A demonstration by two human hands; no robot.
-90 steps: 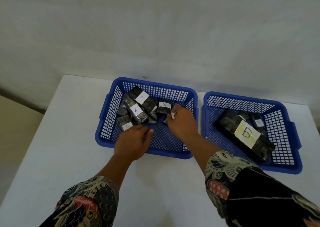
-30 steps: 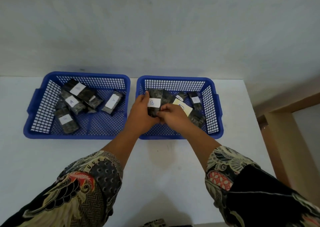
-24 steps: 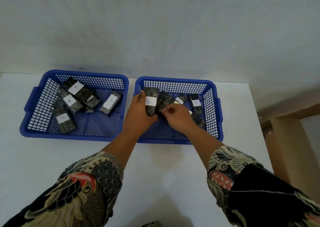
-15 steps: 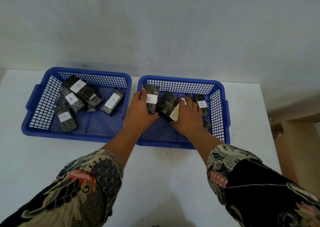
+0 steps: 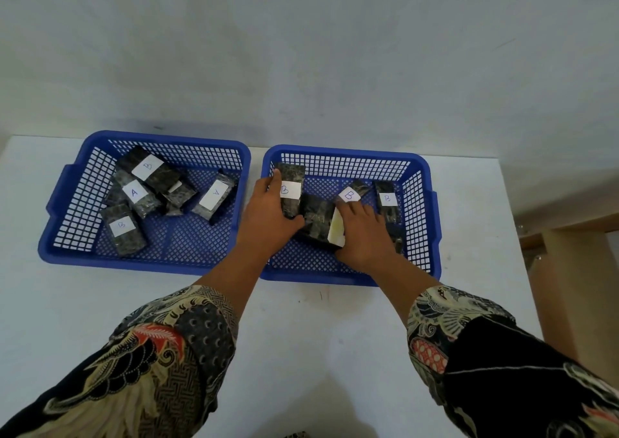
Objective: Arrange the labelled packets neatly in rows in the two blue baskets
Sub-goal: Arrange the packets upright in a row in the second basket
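Note:
Two blue mesh baskets stand side by side on the white table. The left basket (image 5: pixel 60 200) holds several dark packets lying at odd angles, with white labels reading A (image 5: pixel 214 196) and B (image 5: pixel 120 228). In the right basket (image 5: pixel 432 210), my left hand (image 5: pixel 268 216) grips a small packet labelled B (image 5: pixel 292 183) against the basket's left wall. My right hand (image 5: pixel 363 233) holds a large dark packet (image 5: pixel 318 221) tipped on its edge, its yellowish label facing my palm. Two more B packets (image 5: pixel 387 200) lie toward the back right.
A pale wall rises directly behind the baskets. The table (image 5: pixel 335 337) ends just right of the right basket, where a wooden frame (image 5: pixel 569 270) and floor show. My patterned sleeves cover the table's near part.
Over three seconds both hands left the left basket and went to the right one. In the last half second the left hand pushed its B packet closer to the basket's left wall; the right hand still holds the tipped large packet.

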